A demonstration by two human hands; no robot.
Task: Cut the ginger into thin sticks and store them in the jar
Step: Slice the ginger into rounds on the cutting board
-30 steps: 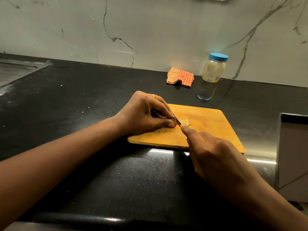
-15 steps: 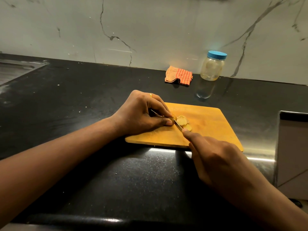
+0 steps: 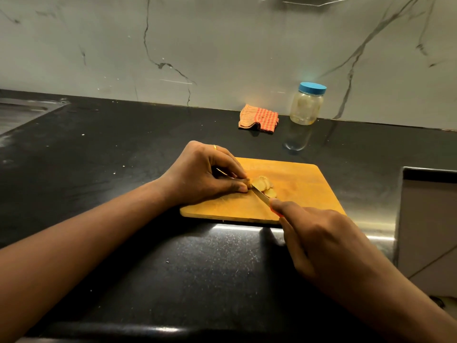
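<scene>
Head view: left hand [image 3: 205,173] is clamping the pale knobbly ginger piece [image 3: 246,181] against the orange wooden cutting board [image 3: 296,184], fingertips curled back clear of the edge. Right hand [image 3: 319,240] is gripping the slim steel knife [image 3: 260,195], index finger along the spine for control. Cut slices [image 3: 264,185] are piling just right of the blade. Blue-lidded glass jar [image 3: 306,103] is sitting closed, well beyond both hands.

A second ago the knife [image 3: 260,195] blade sat against a single small piece of ginger just past the left hand [image 3: 197,175] fingertips. Now several pale ginger slices [image 3: 265,185] lie fanned out on the far side of the blade from that hand. The right hand [image 3: 319,240] has drawn back a little, baring more of the blade.
</scene>
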